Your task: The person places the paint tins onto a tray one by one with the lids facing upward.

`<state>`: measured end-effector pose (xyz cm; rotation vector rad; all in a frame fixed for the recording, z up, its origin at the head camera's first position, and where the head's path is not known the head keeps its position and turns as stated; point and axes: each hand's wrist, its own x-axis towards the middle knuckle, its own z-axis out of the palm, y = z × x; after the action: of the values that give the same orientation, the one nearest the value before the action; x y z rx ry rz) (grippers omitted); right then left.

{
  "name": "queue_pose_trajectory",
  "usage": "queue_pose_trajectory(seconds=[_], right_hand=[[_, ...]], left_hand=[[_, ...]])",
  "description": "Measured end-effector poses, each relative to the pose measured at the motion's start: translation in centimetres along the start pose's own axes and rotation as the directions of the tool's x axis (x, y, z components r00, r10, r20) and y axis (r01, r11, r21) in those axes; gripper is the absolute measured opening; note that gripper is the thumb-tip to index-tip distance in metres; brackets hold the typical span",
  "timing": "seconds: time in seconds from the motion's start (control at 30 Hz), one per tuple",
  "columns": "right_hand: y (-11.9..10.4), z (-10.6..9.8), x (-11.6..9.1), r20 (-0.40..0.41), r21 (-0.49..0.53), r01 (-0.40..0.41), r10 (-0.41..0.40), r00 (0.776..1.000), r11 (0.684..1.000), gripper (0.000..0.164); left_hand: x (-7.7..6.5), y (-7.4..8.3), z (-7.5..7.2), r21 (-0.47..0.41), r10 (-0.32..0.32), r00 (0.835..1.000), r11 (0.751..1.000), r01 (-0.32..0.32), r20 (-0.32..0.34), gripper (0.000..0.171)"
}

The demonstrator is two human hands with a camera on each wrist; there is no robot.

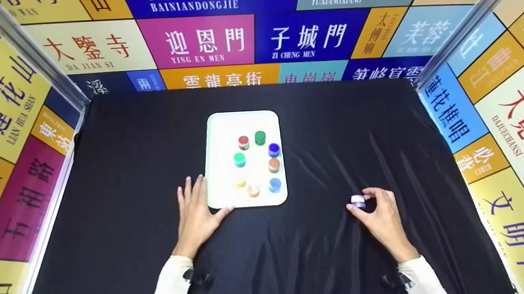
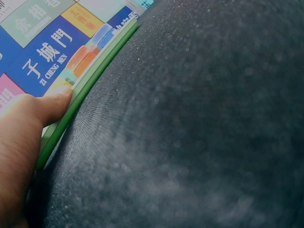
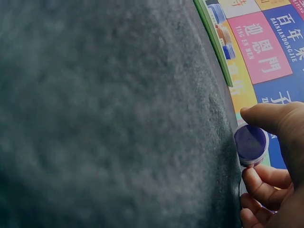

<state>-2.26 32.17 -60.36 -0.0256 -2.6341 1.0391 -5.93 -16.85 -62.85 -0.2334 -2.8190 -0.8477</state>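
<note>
A white tray (image 1: pixel 220 127) with a green outer edge lies on the black cloth, bearing several small paint jars, among them a red one (image 1: pixel 243 142), a dark green one (image 1: pixel 260 137) and a mint green one (image 1: pixel 239 159). At its near left corner rests my left hand (image 1: pixel 198 221), fingers stretched along the side and thumb on the near rim. Well to the right of the tray, my right hand (image 1: pixel 381 210) pinches a purple paint jar (image 1: pixel 358 200) between thumb and fingers. The right wrist view shows the jar's round purple end (image 3: pixel 250 144).
Along the tray's right side stand a dark blue jar (image 1: pixel 274 150), an orange-brown jar (image 1: pixel 274 165) and a light blue jar (image 1: pixel 275 185). Wrinkles run through the black cloth (image 1: pixel 332 252). Printed panels (image 1: pixel 196 42) wall in the back and both sides.
</note>
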Motion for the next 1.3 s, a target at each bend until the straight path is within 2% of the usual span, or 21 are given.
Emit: queue_pose_trajectory(seconds=[0.13,0.23,0.43,0.6,0.73,0.93,1.13,1.3], right_hand=[[-0.2,-0.1,-0.2,0.005,0.002,-0.061,0.061,0.998,0.998,0.056],[-0.2,0.0,-0.2,0.0,0.008,-0.076,0.076,0.997,0.997,0.054],[0.1,0.0,-0.2,-0.005,0.013,-0.025,0.025,1.0,1.0,0.048],[0.1,0.0,-0.1,0.0,0.011,0.005,-0.005,1.0,1.0,0.047],[-0.1,-0.2,-0.2,0.002,0.008,-0.041,0.041,0.999,0.999,0.049],[-0.5,0.0,-0.5,-0.008,-0.009,-0.115,0.115,0.993,0.993,0.047],[-0.4,0.0,-0.3,-0.037,-0.002,-0.062,0.062,0.997,0.998,0.042],[-0.3,0.0,0.3,-0.067,0.018,-0.019,0.02,0.998,1.0,0.037]], left_hand=[[0.0,0.1,0.0,0.004,0.0,1.0,1.0,0.0,0.003,0.113],[0.0,0.1,-0.1,0.002,-0.006,1.0,1.0,0.006,0.012,0.114],[0.2,0.2,-0.4,-0.003,-0.034,0.998,0.999,0.034,0.043,0.114],[0.7,0.6,-0.8,0.006,-0.035,0.999,0.999,0.035,0.039,0.115],[1.2,0.7,-0.7,0.006,-0.027,0.999,1.0,0.026,0.039,0.122],[1.4,0.2,-0.6,0.002,0.0,0.997,1.0,0.0,0.081,0.128],[1.4,0.0,-0.4,0.008,-0.002,0.993,1.0,0.001,0.122,0.135],[1.6,0.1,-0.1,0.019,-0.002,0.992,1.0,-0.001,0.128,0.137]])
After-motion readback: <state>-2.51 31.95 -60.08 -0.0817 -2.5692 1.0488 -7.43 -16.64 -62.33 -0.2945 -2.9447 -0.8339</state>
